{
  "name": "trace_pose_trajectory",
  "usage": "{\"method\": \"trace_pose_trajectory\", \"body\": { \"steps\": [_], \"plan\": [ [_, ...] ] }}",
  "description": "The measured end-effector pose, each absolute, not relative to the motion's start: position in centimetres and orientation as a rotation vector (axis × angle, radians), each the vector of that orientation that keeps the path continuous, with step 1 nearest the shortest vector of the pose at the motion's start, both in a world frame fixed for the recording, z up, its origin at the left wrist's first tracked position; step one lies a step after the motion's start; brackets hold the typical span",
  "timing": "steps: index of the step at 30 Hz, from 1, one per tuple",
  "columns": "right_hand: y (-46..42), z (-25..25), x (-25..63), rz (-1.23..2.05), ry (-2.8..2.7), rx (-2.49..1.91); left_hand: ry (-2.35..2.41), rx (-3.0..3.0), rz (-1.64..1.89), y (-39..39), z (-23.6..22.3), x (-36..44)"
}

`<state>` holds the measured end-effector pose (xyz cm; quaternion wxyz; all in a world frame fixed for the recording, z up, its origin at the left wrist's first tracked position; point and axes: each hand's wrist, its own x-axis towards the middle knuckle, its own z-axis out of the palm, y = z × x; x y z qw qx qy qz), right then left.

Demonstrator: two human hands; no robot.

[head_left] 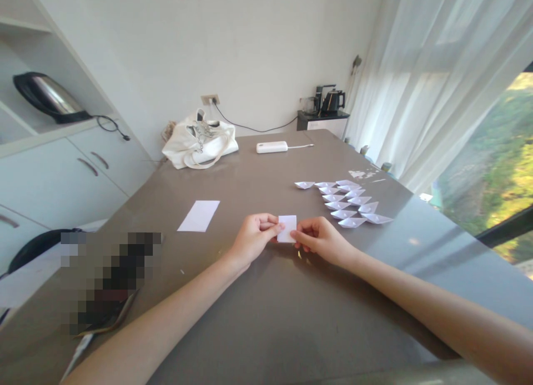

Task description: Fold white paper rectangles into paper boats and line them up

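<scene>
A small white piece of folded paper (287,229) is held just above the table between both hands. My left hand (257,233) pinches its left edge, thumb on the face toward me. On the opposite side, my right hand (317,236) grips the lower right edge between thumb and fingers. Several white paper boats (342,213) stand in rough rows on the table beyond my right hand. To the left of my left hand lies a flat stack of white paper sheets (199,216).
A white handbag (200,143) and a white power bank (272,147) with a short cable sit toward the table's far end. Paper scraps (358,175) lie near the right edge. A blurred-out dark object (112,285) with a cable is at the near left.
</scene>
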<state>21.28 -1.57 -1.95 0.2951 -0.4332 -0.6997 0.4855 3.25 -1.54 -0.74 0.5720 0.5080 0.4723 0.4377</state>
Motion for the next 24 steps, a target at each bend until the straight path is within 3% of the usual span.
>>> {"method": "trace_pose_trajectory", "body": {
  "steps": [3, 13, 18, 24],
  "plan": [
    [-1.6, -1.8, 21.3, 1.319, -1.912, -1.153, 1.115, 1.183, 1.053, -1.4, -0.9, 3.0],
    [-2.2, -1.1, 21.5, 0.874, -2.236, -1.075, 0.974, 1.463, 0.896, -0.8, -0.9, 2.5],
    [-2.3, -0.7, 21.4, 0.682, -2.163, -1.07, 0.938, 1.621, 0.947, -1.0, -0.8, 2.5],
    [-2.7, -0.7, 21.0, 0.674, -2.023, -1.127, 0.934, 1.668, 0.925, -2.0, -1.0, 3.3]
  ]
}}
